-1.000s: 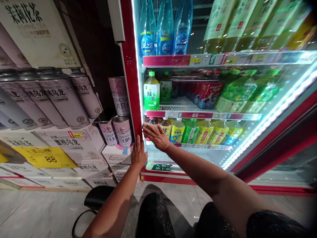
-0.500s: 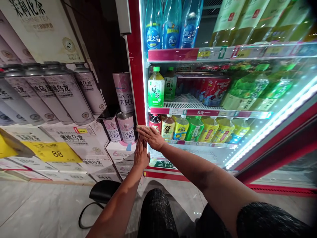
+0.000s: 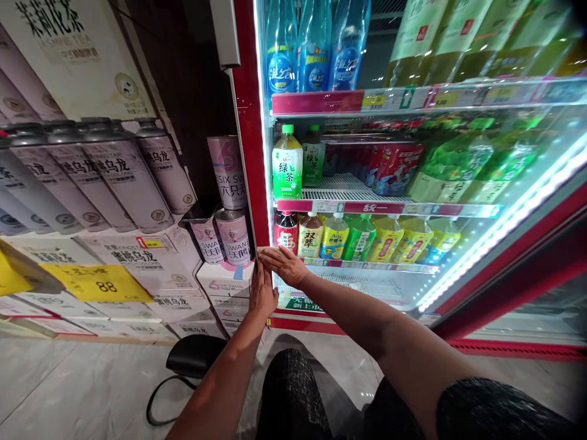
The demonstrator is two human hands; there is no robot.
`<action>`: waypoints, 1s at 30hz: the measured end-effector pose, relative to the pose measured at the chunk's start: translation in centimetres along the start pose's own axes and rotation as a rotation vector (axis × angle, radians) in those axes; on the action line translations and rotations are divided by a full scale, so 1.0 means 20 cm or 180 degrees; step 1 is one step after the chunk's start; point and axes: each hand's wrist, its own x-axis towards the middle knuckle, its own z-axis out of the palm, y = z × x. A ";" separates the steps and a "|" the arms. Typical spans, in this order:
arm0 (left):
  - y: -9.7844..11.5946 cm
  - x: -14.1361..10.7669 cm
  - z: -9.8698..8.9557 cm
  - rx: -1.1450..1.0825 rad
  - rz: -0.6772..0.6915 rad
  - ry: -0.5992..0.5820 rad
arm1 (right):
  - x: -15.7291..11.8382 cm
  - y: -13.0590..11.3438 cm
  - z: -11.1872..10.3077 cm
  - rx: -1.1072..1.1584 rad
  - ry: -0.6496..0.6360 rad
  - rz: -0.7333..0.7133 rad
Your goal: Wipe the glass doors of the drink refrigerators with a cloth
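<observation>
My left hand (image 3: 263,293) lies with fingers stretched along the lower part of the red fridge frame (image 3: 250,128), beside the white boxes. Just above and to its right, my right hand (image 3: 284,266) is spread flat, its fingertips at the same frame edge; the two hands touch or nearly touch. Neither holds anything I can make out. Small bottles, one with a red label (image 3: 286,232) and one marked in yellow (image 3: 310,237), stand on the shelf behind my right hand. A green tea bottle (image 3: 287,162) stands on the shelf above.
Pink cans (image 3: 233,237) sit on stacked white boxes (image 3: 224,286) left of the fridge. Tall grey-pink cans (image 3: 128,177) and a yellow price sign (image 3: 98,282) are farther left. A black bag (image 3: 195,355) with a strap lies on the floor. The glass door (image 3: 541,305) stands at the right.
My right hand has slid slightly down and to the right along the frame, showing more of the red-labelled bottle. My left hand has shifted down a little. The view has moved slightly.
</observation>
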 end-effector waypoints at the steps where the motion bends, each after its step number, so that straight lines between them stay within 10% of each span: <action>1: -0.01 -0.01 0.00 -0.0008 0.0004 0.0028 | -0.01 0.00 0.00 0.0014 -0.0038 -0.0034; 9: 0.09 0.12 -0.10 -0.0043 -0.0057 0.0430 | 0.09 0.08 -0.14 -0.0042 0.0072 0.0635; 30: 0.27 0.14 -0.05 0.0080 0.0165 -0.0177 | -0.52 0.09 -0.24 0.0037 -0.0224 0.0881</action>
